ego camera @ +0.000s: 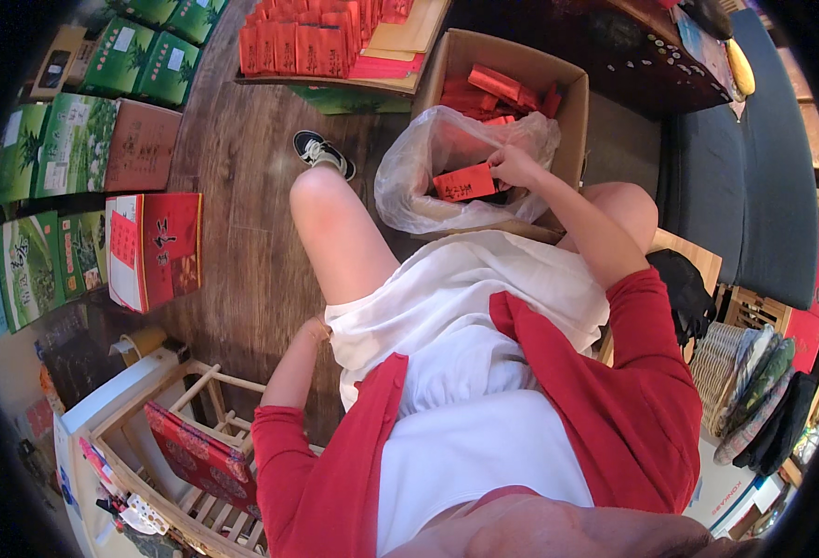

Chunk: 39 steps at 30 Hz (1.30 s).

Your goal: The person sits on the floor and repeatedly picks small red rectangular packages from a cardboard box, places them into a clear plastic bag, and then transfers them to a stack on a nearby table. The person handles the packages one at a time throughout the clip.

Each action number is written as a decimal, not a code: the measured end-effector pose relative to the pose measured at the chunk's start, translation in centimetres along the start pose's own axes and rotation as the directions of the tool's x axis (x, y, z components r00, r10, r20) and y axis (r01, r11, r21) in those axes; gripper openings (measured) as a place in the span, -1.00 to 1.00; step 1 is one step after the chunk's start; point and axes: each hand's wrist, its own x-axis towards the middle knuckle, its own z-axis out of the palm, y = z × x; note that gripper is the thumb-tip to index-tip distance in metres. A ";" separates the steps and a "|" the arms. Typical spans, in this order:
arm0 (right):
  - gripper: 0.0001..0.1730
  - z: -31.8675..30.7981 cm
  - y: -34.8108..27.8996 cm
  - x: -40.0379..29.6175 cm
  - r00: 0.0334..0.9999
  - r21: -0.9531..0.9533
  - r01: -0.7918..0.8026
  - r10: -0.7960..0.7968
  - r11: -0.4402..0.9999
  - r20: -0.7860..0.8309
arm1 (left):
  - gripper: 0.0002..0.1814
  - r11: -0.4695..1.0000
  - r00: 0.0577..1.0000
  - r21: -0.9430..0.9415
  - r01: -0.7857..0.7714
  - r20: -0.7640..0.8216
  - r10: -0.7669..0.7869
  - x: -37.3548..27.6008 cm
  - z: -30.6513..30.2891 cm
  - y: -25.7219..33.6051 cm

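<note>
My right hand (514, 167) grips the right end of a red packet with dark writing (464, 183), over the opening of a clear plastic bag (409, 157). The bag lines the near part of an open cardboard box (573, 91), and dark contents show beneath the packet. More red packets (503, 82) lie in the far part of the box. My left hand (322, 330) hangs low beside my left thigh at the hem of the white clothing; its fingers are mostly hidden.
Beyond the box, a tray (409, 82) bears rows of upright red packets (298, 52) and brown envelopes (399, 36). Green cartons (75, 139) and a red carton (165, 244) stand at left. A wooden chair (207, 390) is lower left, a dark cushioned seat (744, 160) at right.
</note>
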 end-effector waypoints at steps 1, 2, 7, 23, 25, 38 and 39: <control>-0.82 0.0 -0.3 -0.1 1.000 0.005 -0.013 0.013 1.000 0.001 | -0.50 1.000 1.000 0.006 0.001 0.002 -0.001 0.1 -0.1 0.1; -0.82 -0.1 -0.2 0.0 1.000 -0.004 -0.007 0.007 1.000 0.002 | -0.51 1.000 1.000 0.013 0.003 0.002 -0.003 0.2 -0.2 0.1; -0.81 -0.2 -0.1 0.0 1.000 -0.028 -0.005 0.005 1.000 0.007 | -0.52 0.999 1.000 0.030 0.010 0.005 -0.011 0.4 -0.5 0.2; -0.83 -0.3 -0.1 -0.1 1.000 0.011 -0.004 0.003 1.000 0.011 | -0.58 0.998 0.999 0.062 0.033 -0.006 -0.033 0.4 -1.7 -0.2; -0.83 -0.3 0.0 0.0 1.000 0.026 -0.006 0.005 1.000 0.010 | -0.59 0.997 0.999 0.066 0.038 -0.014 -0.037 0.3 -1.9 -0.3; -0.84 -0.4 -0.3 0.1 1.000 -0.007 0.018 -0.018 1.000 0.014 | -0.63 0.996 0.999 0.081 0.046 -0.026 -0.044 0.1 -2.4 -0.7; -0.84 -0.4 -0.3 0.0 1.000 0.012 0.013 -0.013 1.000 0.014 | -0.63 0.995 0.999 0.086 0.045 -0.021 -0.043 0.2 -2.3 -0.6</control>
